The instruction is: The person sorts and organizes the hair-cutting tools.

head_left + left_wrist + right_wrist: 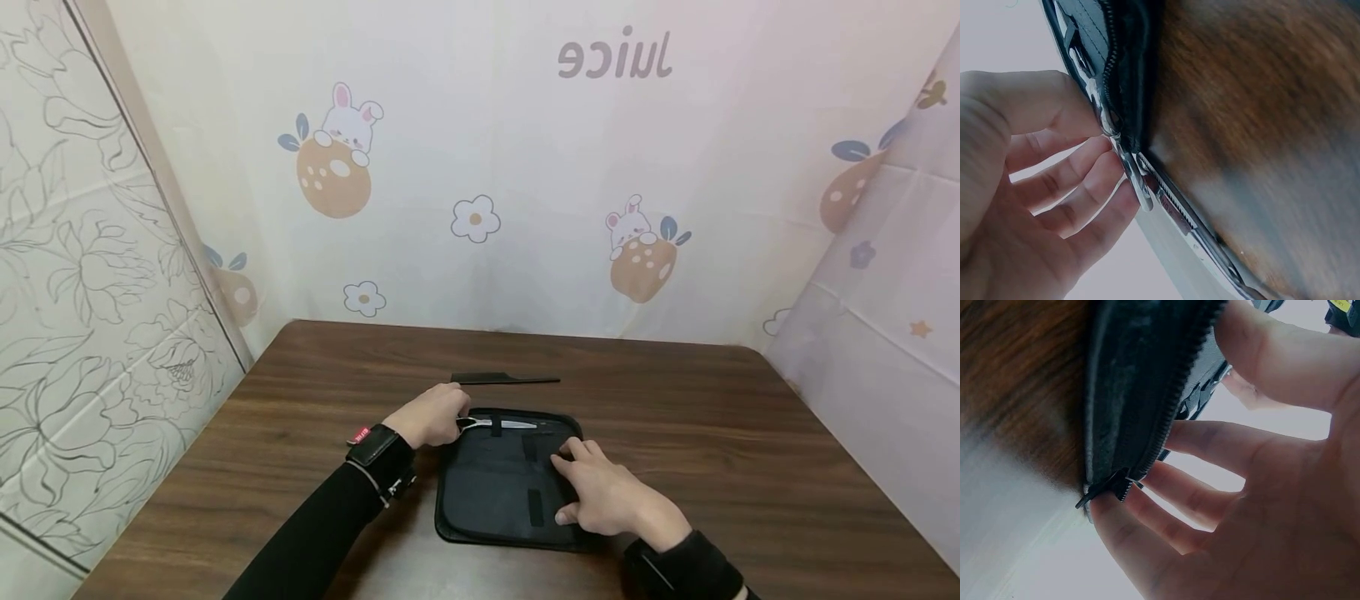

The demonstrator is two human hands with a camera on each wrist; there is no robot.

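Note:
A flat black zip case (487,500) lies on the table with its inner side up, showing elastic loops. Near its far edge a pair of silver scissors (517,425) runs through one loop, blades pointing right. My left hand (433,414) pinches the scissors' handle at the case's far left corner; the left wrist view shows thumb and fingertips at the metal handle (1138,187). On the case's right side rests my right hand (611,497), thumb and fingers spread. Its fingertips touch the zip edge (1172,419) in the right wrist view.
Just beyond the case lies a black comb (483,378) with a long thin tail pointing right. The brown wooden table (712,433) reaches a printed curtain (480,275) at the back. A flower-patterned panel (97,275) stands along the left.

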